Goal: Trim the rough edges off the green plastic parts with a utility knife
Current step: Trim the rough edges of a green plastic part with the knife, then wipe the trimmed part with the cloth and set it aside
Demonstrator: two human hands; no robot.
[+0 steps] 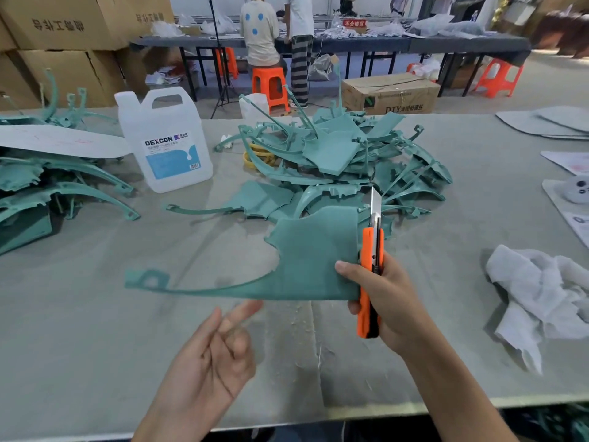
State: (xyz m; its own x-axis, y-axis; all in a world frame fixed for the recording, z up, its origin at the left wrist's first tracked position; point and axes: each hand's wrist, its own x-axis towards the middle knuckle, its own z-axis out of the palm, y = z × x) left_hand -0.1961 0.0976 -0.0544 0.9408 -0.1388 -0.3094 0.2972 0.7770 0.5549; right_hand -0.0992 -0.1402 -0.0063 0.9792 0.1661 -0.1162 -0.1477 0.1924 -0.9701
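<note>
My right hand (387, 301) grips an orange utility knife (369, 282) with its blade pointing up and away from me. The thumb of that same hand pinches the right edge of a green plastic part (306, 260) against the knife, holding the part above the table. The part is a flat panel with a long thin arm reaching left. My left hand (216, 355) hovers below the part, palm up, fingers loosely spread, touching nothing. A heap of green parts (334, 154) lies beyond on the table.
A white DEXCON jug (165, 138) stands at the back left, beside another stack of green parts (47, 186). A white cloth (548, 295) lies at right. Plastic shavings (302, 317) dot the grey table (95, 330). People stand at a far bench.
</note>
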